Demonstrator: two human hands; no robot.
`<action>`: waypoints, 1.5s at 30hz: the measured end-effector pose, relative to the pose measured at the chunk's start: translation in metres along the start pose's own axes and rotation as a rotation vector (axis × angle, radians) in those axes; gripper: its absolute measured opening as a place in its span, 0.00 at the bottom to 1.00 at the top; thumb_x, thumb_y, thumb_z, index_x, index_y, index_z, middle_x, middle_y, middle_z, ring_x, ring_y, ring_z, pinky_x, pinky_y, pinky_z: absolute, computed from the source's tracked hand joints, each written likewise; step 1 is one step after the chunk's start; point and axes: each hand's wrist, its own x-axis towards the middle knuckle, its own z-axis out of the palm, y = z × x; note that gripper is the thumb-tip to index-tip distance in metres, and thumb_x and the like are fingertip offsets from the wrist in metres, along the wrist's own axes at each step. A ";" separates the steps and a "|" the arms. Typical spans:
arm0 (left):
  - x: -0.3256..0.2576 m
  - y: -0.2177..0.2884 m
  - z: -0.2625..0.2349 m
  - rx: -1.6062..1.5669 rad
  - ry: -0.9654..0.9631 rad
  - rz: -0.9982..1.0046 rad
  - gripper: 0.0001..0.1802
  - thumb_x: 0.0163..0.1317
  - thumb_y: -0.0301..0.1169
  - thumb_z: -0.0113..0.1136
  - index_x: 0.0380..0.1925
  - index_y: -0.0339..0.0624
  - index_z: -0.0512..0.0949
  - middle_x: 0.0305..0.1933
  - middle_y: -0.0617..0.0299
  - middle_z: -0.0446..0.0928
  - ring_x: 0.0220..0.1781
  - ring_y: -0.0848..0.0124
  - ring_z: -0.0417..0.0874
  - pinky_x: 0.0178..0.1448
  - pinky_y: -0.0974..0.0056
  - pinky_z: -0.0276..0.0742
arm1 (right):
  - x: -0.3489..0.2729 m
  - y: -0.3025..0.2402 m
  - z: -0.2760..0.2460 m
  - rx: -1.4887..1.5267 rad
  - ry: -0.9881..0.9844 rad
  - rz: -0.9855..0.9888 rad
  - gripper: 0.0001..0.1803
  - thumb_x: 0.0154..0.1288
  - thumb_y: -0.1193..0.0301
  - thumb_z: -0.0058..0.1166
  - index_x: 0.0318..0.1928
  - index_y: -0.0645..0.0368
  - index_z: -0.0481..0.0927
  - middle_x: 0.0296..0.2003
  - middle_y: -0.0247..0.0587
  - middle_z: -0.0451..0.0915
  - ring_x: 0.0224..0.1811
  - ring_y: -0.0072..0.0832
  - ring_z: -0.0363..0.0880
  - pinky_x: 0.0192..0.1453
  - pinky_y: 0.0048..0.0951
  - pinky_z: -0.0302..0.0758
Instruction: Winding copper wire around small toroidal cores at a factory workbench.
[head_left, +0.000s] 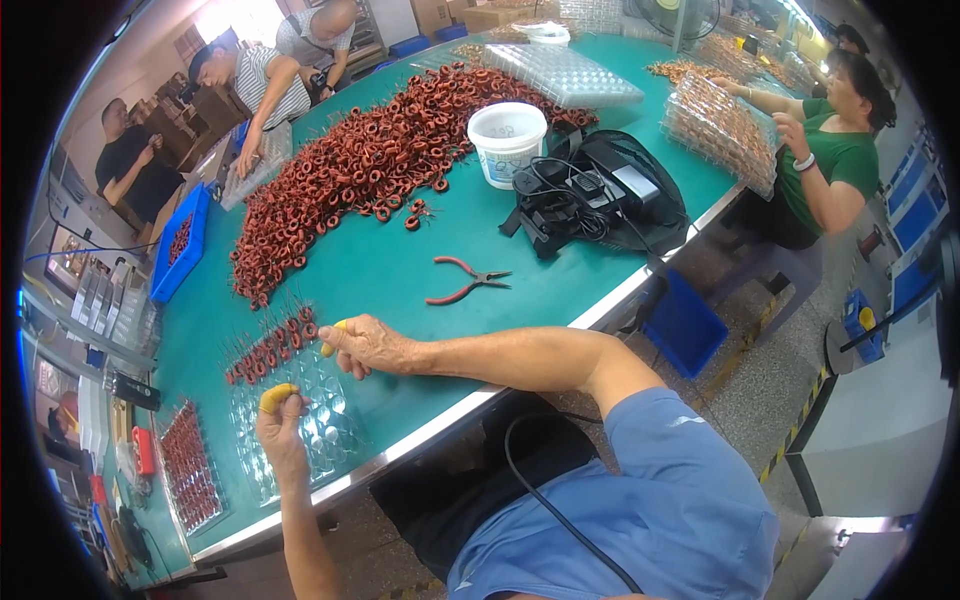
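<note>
A clear plastic blister tray (325, 437) lies at the table's near left edge, with red ring coils (272, 355) with wire leads standing in its far rows. Over its near part, my left hand (282, 430) is curled, thumb against a finger in a yellow finger cot. At the tray's right side, close to the coils, my right hand (372, 346) is bent with thumb and fingers together and also wears a yellow cot. Anything pinched in either hand is too small to make out. A large heap of red ring coils (340, 170) spreads beyond.
Red-handled pliers (470, 282) lie right of my hands. Behind them stand a white bucket (508, 145) and a black mesh bag (620, 190) with cables. A filled tray (190, 465) lies left, a blue bin (180, 245) beyond. Co-workers sit across and at right, one holding a tray (722, 132).
</note>
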 end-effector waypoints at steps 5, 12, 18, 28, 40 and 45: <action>0.000 0.005 -0.020 0.054 0.091 -0.024 0.08 0.66 0.27 0.58 0.44 0.38 0.78 0.35 0.65 0.80 0.36 0.77 0.79 0.41 0.73 0.73 | -0.001 0.004 0.001 -0.104 0.015 -0.015 0.31 0.72 0.45 0.41 0.36 0.63 0.78 0.19 0.34 0.75 0.17 0.19 0.76 0.20 0.21 0.72; -0.012 0.007 -0.010 -0.048 0.101 -0.030 0.05 0.68 0.28 0.56 0.39 0.39 0.77 0.35 0.64 0.80 0.31 0.79 0.77 0.35 0.74 0.71 | -0.006 0.003 0.006 -0.285 -0.047 -0.121 0.29 0.71 0.46 0.45 0.28 0.61 0.76 0.18 0.34 0.75 0.18 0.21 0.77 0.21 0.25 0.74; -0.018 0.003 -0.004 -0.057 0.043 -0.073 0.06 0.68 0.30 0.55 0.38 0.39 0.77 0.35 0.63 0.79 0.31 0.78 0.78 0.35 0.73 0.72 | -0.007 0.006 0.010 -0.429 -0.064 -0.212 0.28 0.70 0.48 0.47 0.30 0.64 0.78 0.17 0.43 0.76 0.19 0.31 0.78 0.24 0.34 0.74; -0.018 0.014 0.003 -0.021 0.096 -0.071 0.08 0.67 0.29 0.54 0.39 0.36 0.78 0.35 0.62 0.79 0.31 0.77 0.77 0.38 0.72 0.72 | -0.007 0.006 0.009 -0.576 -0.088 -0.263 0.25 0.70 0.52 0.49 0.35 0.64 0.81 0.19 0.50 0.77 0.22 0.39 0.77 0.29 0.39 0.73; -0.025 0.005 -0.001 -0.153 0.049 -0.106 0.10 0.69 0.27 0.54 0.45 0.32 0.76 0.39 0.59 0.81 0.35 0.77 0.80 0.41 0.72 0.76 | -0.010 -0.001 0.020 -0.441 -0.086 -0.102 0.18 0.71 0.59 0.51 0.40 0.63 0.81 0.20 0.32 0.75 0.18 0.17 0.72 0.21 0.23 0.70; -0.029 0.009 0.008 -0.080 0.015 -0.135 0.09 0.69 0.30 0.54 0.40 0.35 0.78 0.35 0.64 0.80 0.32 0.78 0.79 0.38 0.72 0.73 | -0.006 -0.005 0.019 -0.195 -0.048 0.002 0.20 0.73 0.57 0.49 0.48 0.63 0.78 0.25 0.31 0.76 0.21 0.16 0.73 0.24 0.17 0.69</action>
